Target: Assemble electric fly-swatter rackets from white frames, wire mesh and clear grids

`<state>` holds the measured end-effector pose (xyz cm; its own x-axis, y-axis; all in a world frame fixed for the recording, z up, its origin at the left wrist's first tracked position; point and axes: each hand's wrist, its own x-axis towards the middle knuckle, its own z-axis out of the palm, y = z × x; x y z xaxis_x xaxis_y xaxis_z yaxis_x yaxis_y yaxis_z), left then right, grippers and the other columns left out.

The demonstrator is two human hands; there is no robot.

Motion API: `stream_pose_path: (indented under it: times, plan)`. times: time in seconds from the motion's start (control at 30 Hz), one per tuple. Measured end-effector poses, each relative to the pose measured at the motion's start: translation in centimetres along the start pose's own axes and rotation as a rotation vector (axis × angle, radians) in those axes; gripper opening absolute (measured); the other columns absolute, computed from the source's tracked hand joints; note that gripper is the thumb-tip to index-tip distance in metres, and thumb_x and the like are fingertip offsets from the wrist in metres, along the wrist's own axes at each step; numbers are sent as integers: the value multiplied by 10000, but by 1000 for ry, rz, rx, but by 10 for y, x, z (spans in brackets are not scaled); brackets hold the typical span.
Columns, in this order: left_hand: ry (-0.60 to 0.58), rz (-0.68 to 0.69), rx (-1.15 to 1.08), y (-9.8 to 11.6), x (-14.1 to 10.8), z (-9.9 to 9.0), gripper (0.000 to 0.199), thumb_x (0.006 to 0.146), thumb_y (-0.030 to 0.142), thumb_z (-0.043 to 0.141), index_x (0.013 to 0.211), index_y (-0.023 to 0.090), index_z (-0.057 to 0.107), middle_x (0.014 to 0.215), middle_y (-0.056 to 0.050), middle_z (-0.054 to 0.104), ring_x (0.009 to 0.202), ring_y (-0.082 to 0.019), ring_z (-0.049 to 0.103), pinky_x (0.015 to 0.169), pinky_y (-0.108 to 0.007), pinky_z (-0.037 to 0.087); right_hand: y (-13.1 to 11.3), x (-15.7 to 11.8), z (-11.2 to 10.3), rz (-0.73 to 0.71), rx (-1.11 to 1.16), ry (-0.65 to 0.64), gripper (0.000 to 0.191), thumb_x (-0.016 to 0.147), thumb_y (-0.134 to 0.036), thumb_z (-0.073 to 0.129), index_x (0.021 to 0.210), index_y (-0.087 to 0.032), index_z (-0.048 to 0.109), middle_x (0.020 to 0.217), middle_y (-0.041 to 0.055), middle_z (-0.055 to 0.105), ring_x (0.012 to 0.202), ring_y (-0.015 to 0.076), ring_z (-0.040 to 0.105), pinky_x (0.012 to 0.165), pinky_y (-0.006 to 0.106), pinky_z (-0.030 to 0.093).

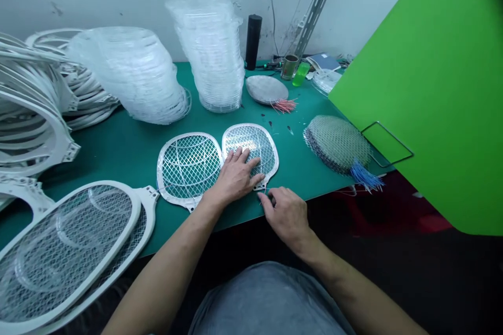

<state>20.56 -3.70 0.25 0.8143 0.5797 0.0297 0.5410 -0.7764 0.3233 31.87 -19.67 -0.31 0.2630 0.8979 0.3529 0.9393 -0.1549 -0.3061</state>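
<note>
Two white-rimmed mosquito-swatter heads lie side by side at the front of the green table. My left hand (237, 178) rests flat, fingers spread, on the mesh of the right swatter head (267, 149). The left swatter head (188, 162) lies beside that hand, its white ribs showing over the mesh. Just below the right head's neck, my right hand (288, 214) is closed in a pinch. A thin blue wire (266, 190) runs from the neck to its fingertips; the fingers partly hide it.
Larger meshed frames (74, 251) overlap at front left, below piled white frames (31, 104). Clear plastic stacks (214, 57) stand behind. To the right are mesh sheets (338, 141) with blue wires, grey mesh discs (267, 89) with red wires, and a tilted green panel (424, 89).
</note>
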Motion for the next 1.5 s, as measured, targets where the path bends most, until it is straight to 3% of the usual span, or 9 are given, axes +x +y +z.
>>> stream_pose_path:
  times: [0.13, 0.33, 0.73, 1.1, 1.5]
  plan:
    - [-22, -9, -25, 1, -1, -4, 619, 987, 616, 486, 1487, 255, 533, 1648, -131, 369, 1559, -389, 228, 1270, -568, 176, -1, 3, 13, 30, 13, 23, 207, 997, -195, 566, 827, -175, 683, 752, 63, 675, 725, 208, 580, 681, 334, 376]
    - [-68, -32, -99, 1, 1, -11, 726, 939, 729, 476, 1500, 271, 523, 1680, -109, 318, 1574, -382, 180, 1273, -574, 149, 2, 3, 10, -111, 133, 74, 187, 1000, -133, 522, 999, -154, 708, 845, 79, 709, 817, 224, 602, 765, 348, 439]
    - [-242, -18, -108, -3, 10, -28, 813, 862, 591, 685, 1559, 247, 448, 1703, -150, 244, 1576, -426, 133, 1255, -618, 170, 8, 5, 11, -173, 233, -25, 211, 1011, -121, 512, 1005, -171, 716, 841, 67, 674, 796, 209, 559, 719, 341, 443]
    - [-239, -45, -124, -1, 10, -29, 764, 892, 640, 641, 1539, 272, 472, 1706, -119, 253, 1585, -394, 127, 1267, -596, 147, 12, 2, 10, -132, 164, -71, 217, 1003, -117, 488, 989, -167, 699, 815, 71, 649, 791, 224, 562, 743, 360, 441]
    - [-225, -52, -133, -1, 10, -29, 761, 882, 669, 632, 1526, 291, 486, 1699, -104, 277, 1581, -398, 142, 1260, -596, 163, 7, 7, 5, -12, 312, -46, 211, 985, -133, 506, 936, -188, 703, 798, 52, 667, 757, 193, 587, 713, 322, 444]
